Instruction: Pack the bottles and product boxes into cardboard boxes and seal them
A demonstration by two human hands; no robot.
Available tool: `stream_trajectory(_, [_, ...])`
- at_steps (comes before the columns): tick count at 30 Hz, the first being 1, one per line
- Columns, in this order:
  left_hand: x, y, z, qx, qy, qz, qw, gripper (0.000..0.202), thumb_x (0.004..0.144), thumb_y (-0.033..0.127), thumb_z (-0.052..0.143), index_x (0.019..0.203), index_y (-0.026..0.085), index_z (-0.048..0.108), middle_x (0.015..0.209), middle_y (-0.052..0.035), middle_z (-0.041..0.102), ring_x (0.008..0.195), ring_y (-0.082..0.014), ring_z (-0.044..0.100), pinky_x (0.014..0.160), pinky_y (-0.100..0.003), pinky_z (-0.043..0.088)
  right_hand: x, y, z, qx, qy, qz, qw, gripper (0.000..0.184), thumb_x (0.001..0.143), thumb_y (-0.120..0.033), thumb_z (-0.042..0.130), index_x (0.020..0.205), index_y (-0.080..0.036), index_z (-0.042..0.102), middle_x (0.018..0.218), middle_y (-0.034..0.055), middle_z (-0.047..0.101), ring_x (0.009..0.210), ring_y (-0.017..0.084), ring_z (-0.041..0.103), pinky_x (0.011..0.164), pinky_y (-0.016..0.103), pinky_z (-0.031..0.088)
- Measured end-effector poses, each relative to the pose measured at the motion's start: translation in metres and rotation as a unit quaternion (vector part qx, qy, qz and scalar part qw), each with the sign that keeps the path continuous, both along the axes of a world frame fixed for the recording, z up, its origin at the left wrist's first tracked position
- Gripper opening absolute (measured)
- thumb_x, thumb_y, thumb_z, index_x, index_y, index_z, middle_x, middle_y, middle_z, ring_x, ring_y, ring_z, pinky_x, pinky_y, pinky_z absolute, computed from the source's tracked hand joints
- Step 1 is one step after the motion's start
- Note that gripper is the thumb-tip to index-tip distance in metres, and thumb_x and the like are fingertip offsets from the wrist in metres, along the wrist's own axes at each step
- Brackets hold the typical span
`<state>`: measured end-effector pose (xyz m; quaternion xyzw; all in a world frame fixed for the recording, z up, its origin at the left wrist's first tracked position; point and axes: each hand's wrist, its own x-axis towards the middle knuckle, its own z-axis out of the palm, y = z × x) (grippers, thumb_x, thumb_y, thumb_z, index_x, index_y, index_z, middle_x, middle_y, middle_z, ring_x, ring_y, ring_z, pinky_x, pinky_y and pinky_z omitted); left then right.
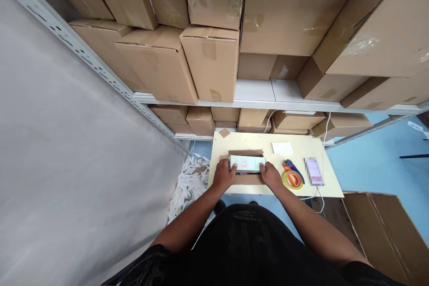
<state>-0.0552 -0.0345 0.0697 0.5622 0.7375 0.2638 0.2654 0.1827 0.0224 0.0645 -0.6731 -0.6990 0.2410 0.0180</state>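
A long pale green product box (248,163) lies level between my two hands, over an open cardboard box (250,179) on the cream table. My left hand (224,175) grips its left end, thumb on top. At the right end my right hand (271,176) holds it in the same way. The carton's flaps stand spread at the front and back. How deep the green box sits in the carton I cannot tell. Just right of my right hand is a tape dispenser (292,176) with a blue body and a yellow-orange roll.
On the table (261,145) lie a white card-like block (282,148), a phone (314,171) with a cable and a cardboard scrap (224,132). Shelves of cardboard boxes (211,62) rise behind. Paper shreds (189,183) cover the floor at left; a large carton (382,232) stands at lower right.
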Motion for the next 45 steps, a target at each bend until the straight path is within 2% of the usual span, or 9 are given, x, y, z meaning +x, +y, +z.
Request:
stream_trajectory(4, [0.0,0.0,-0.006,-0.007,-0.034,-0.033,0.999,0.031,0.096,0.04,0.056,0.114,0.015,0.061,0.117,-0.015,0.064,0.113,-0.0287,0.061,0.1,-0.042,0.049,0.008,-0.001,-0.008,0.026,-0.012,-0.012,1.0,0.039,0.109,-0.042,0.031,0.103,-0.017,0.059,0.105,0.0138,0.07,0.1,0.025,0.065,0.078,0.03,0.039])
stream_trajectory(9, [0.0,-0.009,-0.021,0.004,0.011,-0.091,0.996,0.065,0.077,0.025,0.074,0.137,0.014,0.051,0.141,-0.0168,0.054,0.127,-0.0329,0.052,0.11,-0.043,0.043,0.011,-0.002,-0.011,0.023,-0.022,-0.033,0.999,0.037,0.109,-0.043,0.032,0.104,-0.017,0.058,0.107,0.0136,0.069,0.1,0.024,0.064,0.077,0.029,0.039])
stream_trajectory(12, [-0.004,-0.012,-0.027,0.008,0.047,-0.095,0.994,0.055,0.082,0.015,0.063,0.136,0.015,0.052,0.143,-0.015,0.053,0.125,-0.0309,0.052,0.112,-0.043,0.041,0.009,-0.001,-0.013,0.016,-0.028,-0.044,0.999,0.036,0.109,-0.042,0.035,0.106,-0.016,0.059,0.108,0.0141,0.069,0.101,0.024,0.064,0.077,0.029,0.038])
stream_trajectory(18, [-0.006,-0.008,-0.029,-0.005,0.057,-0.103,0.993,0.039,0.091,0.014,0.053,0.129,0.019,0.058,0.137,-0.0124,0.055,0.124,-0.0278,0.053,0.11,-0.04,0.042,0.014,0.001,-0.018,0.018,-0.031,-0.037,0.999,0.04,0.109,-0.042,0.033,0.106,-0.014,0.061,0.105,0.0145,0.071,0.099,0.025,0.065,0.076,0.03,0.038])
stream_trajectory(25, [0.008,0.006,-0.033,-0.086,0.041,-0.009,0.995,0.047,0.086,0.007,0.055,0.13,0.022,0.056,0.126,-0.0097,0.055,0.113,-0.0251,0.061,0.095,-0.034,0.05,0.018,0.001,-0.02,0.02,-0.024,-0.042,0.999,0.042,0.108,-0.045,0.033,0.105,-0.015,0.062,0.102,0.0137,0.071,0.095,0.024,0.066,0.074,0.03,0.038])
stream_trajectory(32, [0.004,0.003,-0.025,-0.076,0.075,-0.08,0.991,0.045,0.092,0.014,0.051,0.135,0.02,0.059,0.132,-0.0143,0.056,0.11,-0.0285,0.064,0.098,-0.038,0.049,0.022,0.001,-0.018,0.015,0.0,-0.043,0.999,0.039,0.106,-0.047,0.035,0.096,-0.019,0.06,0.096,0.0118,0.071,0.089,0.024,0.065,0.07,0.03,0.037])
stream_trajectory(35, [-0.001,0.0,-0.024,-0.08,0.0,-0.051,0.995,0.057,0.088,0.015,0.058,0.144,0.021,0.05,0.138,-0.0141,0.059,0.109,-0.0275,0.066,0.099,-0.038,0.049,0.022,0.004,-0.02,0.004,0.017,-0.05,0.999,0.035,0.103,-0.048,0.04,0.096,-0.02,0.059,0.095,0.0104,0.07,0.089,0.024,0.065,0.07,0.029,0.038])
stream_trajectory(40, [-0.009,-0.012,-0.037,-0.101,-0.205,0.095,0.969,0.058,0.091,0.03,0.062,0.144,0.019,0.043,0.144,-0.0148,0.059,0.108,-0.022,0.069,0.099,-0.034,0.05,0.033,0.004,-0.031,-0.06,0.068,-0.12,0.989,0.037,0.093,-0.055,0.056,0.107,-0.02,0.057,0.091,0.0079,0.07,0.086,0.025,0.066,0.073,0.031,0.045])
stream_trajectory(45, [-0.009,-0.013,-0.046,-0.21,-0.278,0.107,0.931,0.054,0.09,0.046,0.066,0.134,0.019,0.05,0.137,-0.0157,0.064,0.119,-0.0255,0.065,0.091,-0.033,0.054,0.038,-0.005,-0.042,-0.225,0.197,-0.226,0.927,0.053,0.088,-0.064,0.057,0.114,-0.019,0.06,0.106,0.0126,0.071,0.091,0.024,0.069,0.07,0.032,0.054])
